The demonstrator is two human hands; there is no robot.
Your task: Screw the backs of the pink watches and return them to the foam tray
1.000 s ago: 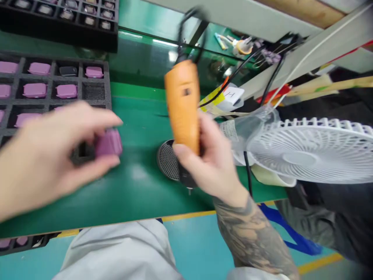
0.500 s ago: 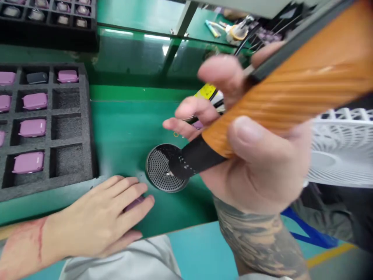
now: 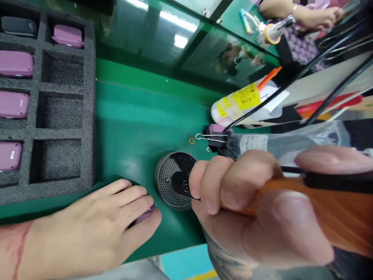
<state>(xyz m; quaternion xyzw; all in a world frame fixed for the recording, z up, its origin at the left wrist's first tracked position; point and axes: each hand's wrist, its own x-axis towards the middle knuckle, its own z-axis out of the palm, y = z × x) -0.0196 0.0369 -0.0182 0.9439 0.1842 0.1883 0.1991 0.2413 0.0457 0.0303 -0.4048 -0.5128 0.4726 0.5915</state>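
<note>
My right hand (image 3: 250, 210) is wrapped round an orange and black electric screwdriver (image 3: 344, 214), close to the camera. The tool's black nose points at a round perforated metal tin (image 3: 166, 182) on the green table. Left of the tin, my left hand (image 3: 107, 221) rests on the table near its front edge, fingers closed over a small purple device (image 3: 145, 214) that shows only partly between them. A grey foam tray (image 3: 89, 116) at the left holds purple devices and a black one, with several bare slots in its right column.
A bottle with a yellow label (image 3: 241, 101), a binder clip (image 3: 217, 140) and a clear plastic bag (image 3: 291, 144) lie at the right. Black cables cross there. Another person's hand (image 3: 317, 17) shows beyond the glass panel (image 3: 140, 39).
The view has shifted closer. The fingers of my right hand, spread before, have closed round the screwdriver, which now lies more level. My left hand still covers the purple device.
</note>
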